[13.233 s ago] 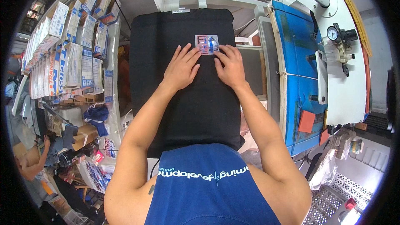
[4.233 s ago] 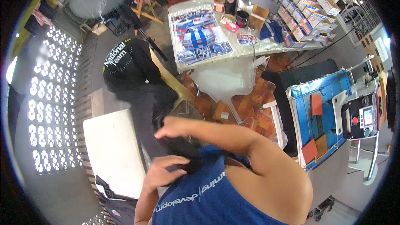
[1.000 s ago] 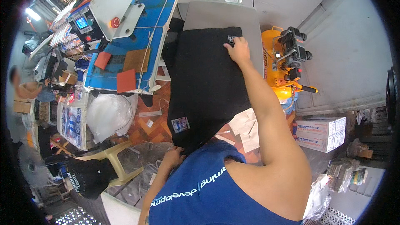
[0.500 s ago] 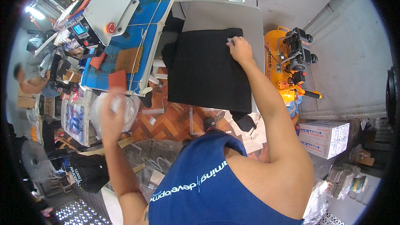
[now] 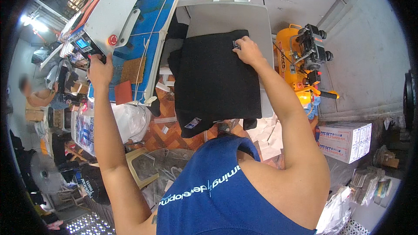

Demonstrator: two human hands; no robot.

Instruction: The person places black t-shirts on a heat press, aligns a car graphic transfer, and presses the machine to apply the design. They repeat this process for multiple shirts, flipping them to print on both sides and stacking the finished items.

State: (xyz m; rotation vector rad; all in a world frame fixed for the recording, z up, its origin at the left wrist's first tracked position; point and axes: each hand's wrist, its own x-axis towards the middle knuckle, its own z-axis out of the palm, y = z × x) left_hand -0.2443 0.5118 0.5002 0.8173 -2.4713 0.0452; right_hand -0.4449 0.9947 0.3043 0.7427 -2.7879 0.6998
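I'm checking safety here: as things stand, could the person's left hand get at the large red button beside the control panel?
Probably yes: the left hand is at the control panel, close below the large red button in this view, and nothing visible blocks the way.

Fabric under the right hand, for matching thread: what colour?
The fabric is black, best seen in the head view.

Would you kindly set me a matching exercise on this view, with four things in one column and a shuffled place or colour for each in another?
1. left hand
2. right hand
3. black cloth
4. air compressor

A. yellow and black
B. at the lower edge of the control panel
C. spread over the grey board
D. by a small printed piece

Pairs: 1-B, 2-D, 3-C, 4-A
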